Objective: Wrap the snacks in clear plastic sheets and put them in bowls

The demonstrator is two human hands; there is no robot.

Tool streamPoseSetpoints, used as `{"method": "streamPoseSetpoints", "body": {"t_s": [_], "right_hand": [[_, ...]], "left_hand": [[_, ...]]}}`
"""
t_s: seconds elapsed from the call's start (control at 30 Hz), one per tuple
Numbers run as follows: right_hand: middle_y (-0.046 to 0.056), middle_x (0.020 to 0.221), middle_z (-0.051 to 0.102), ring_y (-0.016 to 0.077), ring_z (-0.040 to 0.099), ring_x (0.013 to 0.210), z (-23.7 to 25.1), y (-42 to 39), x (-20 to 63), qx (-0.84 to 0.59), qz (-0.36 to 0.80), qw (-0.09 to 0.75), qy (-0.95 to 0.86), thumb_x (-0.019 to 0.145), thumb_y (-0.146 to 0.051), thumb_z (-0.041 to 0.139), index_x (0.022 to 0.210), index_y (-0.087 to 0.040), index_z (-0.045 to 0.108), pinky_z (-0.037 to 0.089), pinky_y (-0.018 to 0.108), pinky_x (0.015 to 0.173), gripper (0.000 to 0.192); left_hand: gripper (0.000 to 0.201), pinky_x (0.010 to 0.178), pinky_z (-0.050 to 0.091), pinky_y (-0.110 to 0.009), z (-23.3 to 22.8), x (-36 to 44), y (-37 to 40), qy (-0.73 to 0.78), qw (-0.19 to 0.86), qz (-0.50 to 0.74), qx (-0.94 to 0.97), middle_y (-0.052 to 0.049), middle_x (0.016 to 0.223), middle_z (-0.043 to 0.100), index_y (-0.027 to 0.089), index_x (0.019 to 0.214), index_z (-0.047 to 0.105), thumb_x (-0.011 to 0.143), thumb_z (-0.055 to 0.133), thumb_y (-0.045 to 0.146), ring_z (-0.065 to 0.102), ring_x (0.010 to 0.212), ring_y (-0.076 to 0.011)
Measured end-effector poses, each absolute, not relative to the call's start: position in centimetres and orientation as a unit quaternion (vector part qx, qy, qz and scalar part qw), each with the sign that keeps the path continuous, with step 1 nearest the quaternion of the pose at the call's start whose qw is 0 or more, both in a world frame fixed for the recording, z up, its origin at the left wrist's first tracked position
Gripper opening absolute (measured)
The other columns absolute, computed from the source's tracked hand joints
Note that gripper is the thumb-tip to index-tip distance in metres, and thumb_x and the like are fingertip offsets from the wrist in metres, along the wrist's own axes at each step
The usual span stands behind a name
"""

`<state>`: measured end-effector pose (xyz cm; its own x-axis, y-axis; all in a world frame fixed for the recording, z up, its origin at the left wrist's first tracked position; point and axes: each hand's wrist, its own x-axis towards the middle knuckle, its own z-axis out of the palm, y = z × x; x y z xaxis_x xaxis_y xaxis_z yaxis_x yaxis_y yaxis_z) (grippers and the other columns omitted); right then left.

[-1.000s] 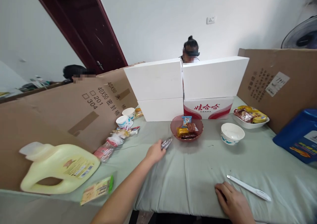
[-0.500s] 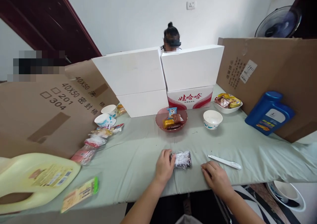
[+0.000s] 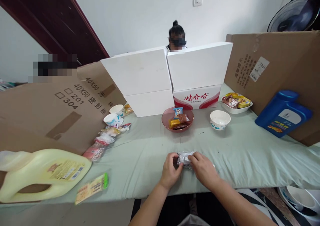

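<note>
- The silvery snack packet (image 3: 184, 158) lies on the pale green tablecloth (image 3: 140, 152) near the table's front edge, between both hands; it looks unopened, so I judge the work on it has only just begun.
- The left hand (image 3: 170, 170) pinches the packet's left end with curled fingers.
- The right hand (image 3: 203, 168) closes over the right end, fingertips on top of the wrapper and covering part of it.
- Beyond the packet stands a reddish glass bowl (image 3: 166, 122) with about 3 wrapped snacks, and to its right a white paper bowl (image 3: 220, 119) that looks empty.
- Further right, a white dish (image 3: 236, 110) holds more packets, and a blue jug (image 3: 283, 113) leans at the cardboard wall.
- At the left lie loose snack wrappers (image 3: 105, 140), 2 paper cups (image 3: 114, 115) and a yellow detergent jug (image 3: 45, 172) on its side.
</note>
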<state>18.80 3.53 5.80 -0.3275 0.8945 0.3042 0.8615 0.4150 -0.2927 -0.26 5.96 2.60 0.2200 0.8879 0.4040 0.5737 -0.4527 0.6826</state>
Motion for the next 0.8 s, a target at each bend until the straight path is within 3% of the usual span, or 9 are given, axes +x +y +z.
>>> {"method": "streamPoseSetpoints", "body": {"t_s": [0.13, 0.27, 0.37, 0.5, 0.6, 0.7, 0.73, 0.8], "right_hand": [[0.005, 0.088, 0.06, 0.0215, 0.057, 0.08, 6.5, 4.1, 17.4, -0.54, 0.016, 0.162, -0.826, 0.087, -0.01, 0.05, 0.099, -0.021, 0.062, 0.041, 0.032, 0.069, 0.02], [0.004, 0.088, 0.061, 0.0183, 0.058, 0.076, 5.2, 3.7, 22.5, -0.585, 0.021, 0.177, -0.791, 0.089, -0.013, 0.047, 0.1, -0.024, 0.064, 0.041, 0.03, 0.067, 0.022], [0.004, 0.087, 0.061, 0.0173, 0.059, 0.075, 3.7, 3.2, 27.3, -0.63, 0.014, 0.192, -0.752, 0.09, -0.019, 0.044, 0.102, -0.024, 0.064, 0.042, 0.029, 0.068, 0.024], [0.008, 0.095, 0.064, 0.0253, 0.058, 0.09, 3.0, 3.0, 28.9, -0.666, -0.028, 0.222, -0.712, 0.088, -0.023, 0.049, 0.103, -0.021, 0.065, 0.045, 0.039, 0.078, 0.021], [0.011, 0.113, 0.061, 0.0274, 0.054, 0.106, 3.9, 3.2, 25.4, -0.609, 0.015, 0.288, -0.739, 0.086, -0.029, 0.056, 0.121, -0.021, 0.056, 0.045, 0.043, 0.088, 0.036], [0.01, 0.117, 0.058, 0.0237, 0.056, 0.107, 5.0, 3.7, 20.6, -0.556, 0.099, 0.297, -0.77, 0.081, -0.031, 0.063, 0.132, -0.023, 0.046, 0.047, 0.037, 0.088, 0.054], [0.009, 0.114, 0.058, 0.0226, 0.058, 0.104, 5.2, 3.9, 19.4, -0.552, 0.118, 0.285, -0.775, 0.081, -0.03, 0.064, 0.131, -0.024, 0.048, 0.048, 0.035, 0.086, 0.054], [0.006, 0.101, 0.062, 0.0197, 0.061, 0.091, 5.4, 4.5, 17.9, -0.549, 0.152, 0.266, -0.778, 0.083, -0.028, 0.06, 0.118, -0.024, 0.057, 0.049, 0.031, 0.078, 0.035]], "left_hand": [[0.038, 0.078, 0.051, -0.033, 2.1, -0.5, 5.8, 0.494, 0.225, 0.384, 0.747, -0.005, 0.099, 0.057, 0.02, 0.111, 0.044, 0.079, 0.063, 0.023, 0.059, 0.087, -0.0177], [0.047, 0.08, 0.051, -0.036, 1.9, -0.4, 6.0, 0.499, 0.219, 0.371, 0.752, -0.005, 0.101, 0.058, 0.021, 0.113, 0.045, 0.073, 0.069, 0.02, 0.06, 0.091, -0.0203], [0.053, 0.091, 0.049, -0.044, 2.0, -0.3, 6.4, 0.479, 0.199, 0.369, 0.772, -0.01, 0.115, 0.056, 0.021, 0.118, 0.045, 0.071, 0.071, 0.019, 0.057, 0.107, -0.0256], [0.075, 0.107, 0.036, -0.054, 2.2, -0.3, 6.7, 0.441, 0.199, 0.324, 0.813, -0.013, 0.138, 0.046, 0.023, 0.139, 0.032, 0.074, 0.071, 0.021, 0.041, 0.13, -0.0312], [0.083, 0.105, 0.038, -0.053, 2.2, -0.4, 6.6, 0.44, 0.224, 0.315, 0.811, -0.011, 0.13, 0.053, 0.024, 0.144, 0.024, 0.074, 0.069, 0.018, 0.046, 0.126, -0.0295], [0.079, 0.099, 0.045, -0.049, 1.9, -0.5, 6.4, 0.451, 0.242, 0.337, 0.79, -0.01, 0.121, 0.056, 0.024, 0.142, 0.028, 0.074, 0.066, 0.013, 0.053, 0.116, -0.0263], [0.076, 0.098, 0.046, -0.048, 1.8, -0.5, 6.4, 0.454, 0.242, 0.344, 0.785, -0.01, 0.12, 0.055, 0.023, 0.14, 0.03, 0.073, 0.065, 0.012, 0.054, 0.114, -0.0257], [0.073, 0.097, 0.047, -0.047, 1.7, -0.6, 6.3, 0.457, 0.236, 0.358, 0.78, -0.01, 0.119, 0.055, 0.023, 0.138, 0.033, 0.073, 0.063, 0.01, 0.054, 0.113, -0.0249]]}}
